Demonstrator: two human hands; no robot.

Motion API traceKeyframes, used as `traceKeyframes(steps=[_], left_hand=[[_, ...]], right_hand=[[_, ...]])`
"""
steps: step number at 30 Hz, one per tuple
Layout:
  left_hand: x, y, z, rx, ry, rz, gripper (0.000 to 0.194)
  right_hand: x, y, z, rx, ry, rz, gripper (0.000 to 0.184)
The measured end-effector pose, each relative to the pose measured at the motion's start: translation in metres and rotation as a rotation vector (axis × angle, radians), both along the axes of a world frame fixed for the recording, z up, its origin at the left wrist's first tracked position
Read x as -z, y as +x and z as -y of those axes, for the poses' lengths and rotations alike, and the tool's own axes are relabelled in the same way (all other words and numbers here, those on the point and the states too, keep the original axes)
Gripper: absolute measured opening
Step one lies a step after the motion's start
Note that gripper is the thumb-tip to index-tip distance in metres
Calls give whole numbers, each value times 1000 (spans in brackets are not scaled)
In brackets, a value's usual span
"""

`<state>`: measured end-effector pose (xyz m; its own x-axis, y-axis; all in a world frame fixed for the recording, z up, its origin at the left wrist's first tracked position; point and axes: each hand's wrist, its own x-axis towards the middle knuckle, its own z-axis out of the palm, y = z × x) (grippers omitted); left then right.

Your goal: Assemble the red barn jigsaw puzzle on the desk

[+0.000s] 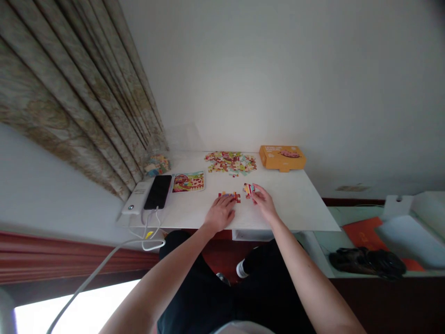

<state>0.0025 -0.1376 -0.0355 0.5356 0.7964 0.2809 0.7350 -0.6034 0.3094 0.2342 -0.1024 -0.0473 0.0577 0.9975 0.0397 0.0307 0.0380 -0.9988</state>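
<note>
Two bare hands were over a white table; the left hand lay with fingers together on joined jigsaw pieces, the right hand pinched a loose jigsaw piece just beside them; a careless nudge could have split the joined pieces or mixed them into the heap of pieces; the orange box's lettering was too small to read.
</note>
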Motion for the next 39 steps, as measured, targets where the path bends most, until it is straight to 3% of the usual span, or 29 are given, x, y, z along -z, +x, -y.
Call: traceKeyframes(steps=[7,11,17,26,30,34,39], left_hand=[[-1,1,0,-8,1,24,40],[-3,2,1,-11,-6,32,41],[-6,3,1,-19,-3,24,39],[-6,2,1,-19,-4,-21,37],[-6,2,1,-21,3,-31,37],[-4,2,0,-18,7,-17,36],[-3,2,-1,-14,1,-3,37]], right_hand=[[-19,-15,-78,-406,-89,215,45],[-13,-25,-101,-459,-87,285,27],[0,-30,-101,-413,-12,468,12],[0,-39,-81,-282,252,818,15],[3,-28,-63,-100,343,833,19],[9,-3,-44,171,310,968,34],[17,8,-39,109,198,1001,44]])
